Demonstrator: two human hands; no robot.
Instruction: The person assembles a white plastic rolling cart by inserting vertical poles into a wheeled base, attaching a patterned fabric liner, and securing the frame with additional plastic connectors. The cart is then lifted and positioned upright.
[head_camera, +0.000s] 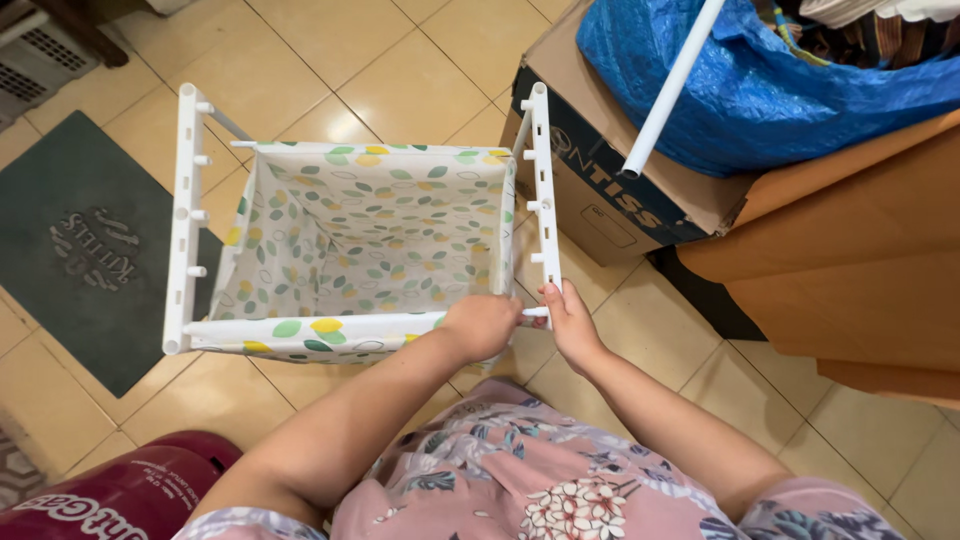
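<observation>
Now left hand (482, 325) fists the rod (300, 328); right hand (570, 325) grips the side bar (541, 180).

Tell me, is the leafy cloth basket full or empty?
Empty. The leafy cloth basket hangs open in its white frame, and only its patterned bottom shows inside.

Leaf-print fabric bin (370, 240) (open top) hangs within white frame (185, 220).

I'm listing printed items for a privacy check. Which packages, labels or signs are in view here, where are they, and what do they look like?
Cardboard box: right of the fabric bin, brown with a dark printed band.
Blue plastic bag: on the box, crumpled.
Doormat: floor at left, dark green, pale lettering.
Red package: bottom left, rounded, white lettering.
</observation>
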